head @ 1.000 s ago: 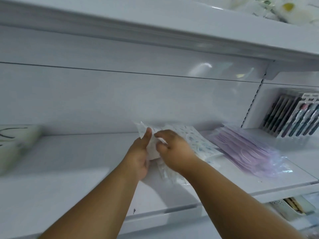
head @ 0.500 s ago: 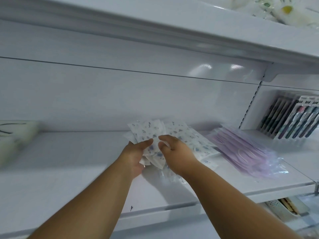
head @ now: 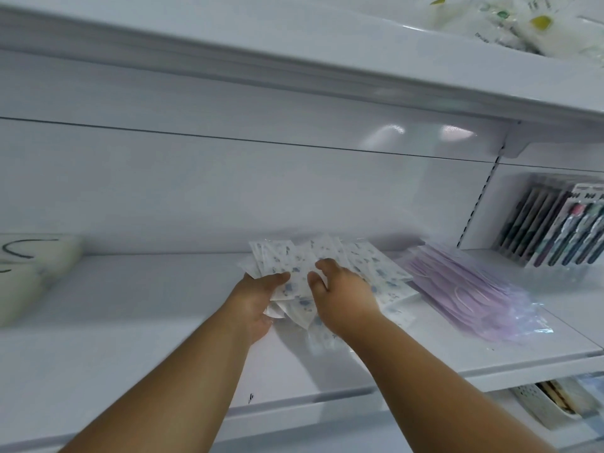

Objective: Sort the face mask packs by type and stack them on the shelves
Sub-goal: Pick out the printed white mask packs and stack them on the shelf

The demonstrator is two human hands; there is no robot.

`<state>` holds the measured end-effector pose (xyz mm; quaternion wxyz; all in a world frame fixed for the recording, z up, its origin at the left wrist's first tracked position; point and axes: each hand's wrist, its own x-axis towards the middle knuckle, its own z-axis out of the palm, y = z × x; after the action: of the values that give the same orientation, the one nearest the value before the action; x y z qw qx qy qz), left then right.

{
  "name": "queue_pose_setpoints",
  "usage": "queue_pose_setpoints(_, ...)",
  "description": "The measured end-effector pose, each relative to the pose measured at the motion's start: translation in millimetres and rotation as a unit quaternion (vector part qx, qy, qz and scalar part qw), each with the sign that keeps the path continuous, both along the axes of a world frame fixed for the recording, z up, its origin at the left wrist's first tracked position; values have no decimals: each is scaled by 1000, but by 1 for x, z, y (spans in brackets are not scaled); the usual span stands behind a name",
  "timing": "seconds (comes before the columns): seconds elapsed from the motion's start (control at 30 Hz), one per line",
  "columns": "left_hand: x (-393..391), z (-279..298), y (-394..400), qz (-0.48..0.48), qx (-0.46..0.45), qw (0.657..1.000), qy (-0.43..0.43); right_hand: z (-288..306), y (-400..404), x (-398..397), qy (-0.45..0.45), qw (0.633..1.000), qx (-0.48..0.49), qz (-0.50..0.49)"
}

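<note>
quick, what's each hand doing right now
Left hand: grips a fanned bunch of white blue-patterned face mask packs, thumb on top.
Right hand: fingers curled onto the same packs; a firm grip cannot be told.
</note>
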<state>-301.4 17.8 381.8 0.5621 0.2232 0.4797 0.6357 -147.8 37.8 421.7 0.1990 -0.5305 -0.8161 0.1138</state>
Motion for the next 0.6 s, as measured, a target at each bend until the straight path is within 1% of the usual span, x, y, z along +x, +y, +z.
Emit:
queue_pose_setpoints(0.07,-1,1,-2,-2,-4,1000,-22,-2,-5,-1,50,999,-13,8)
queue_pose_setpoints(0.13,-3,0,0,0,-16,1000,-8,0,-8,0,127,991,-41,8)
queue_pose_setpoints(0.2,-4,-2,0,2,-30,1000,8,2,-12,0,217,973,-73,-3)
queue_pose_setpoints(0.27,-4,-1,-1,-9,-27,1000,12,6,-14,-1,326,938,-117,-30)
queue_pose_setpoints(0.33,-1,1,-6,-25,-17,999,12,11,-12,-4,430,883,-176,-76)
queue_pose_setpoints(0.37,0,2,-7,-35,-9,999,11,14,-9,-4,461,856,-213,-98)
queue_pose_setpoints(0.43,1,1,-8,-51,9,999,7,20,-1,-7,490,817,-277,-124)
queue_pose_setpoints(0.53,-1,4,-9,-61,25,997,33,24,6,-18,519,784,-321,-111)
queue_pose_setpoints(0.6,0,8,-11,-61,32,996,57,16,15,-19,528,776,-332,-94)
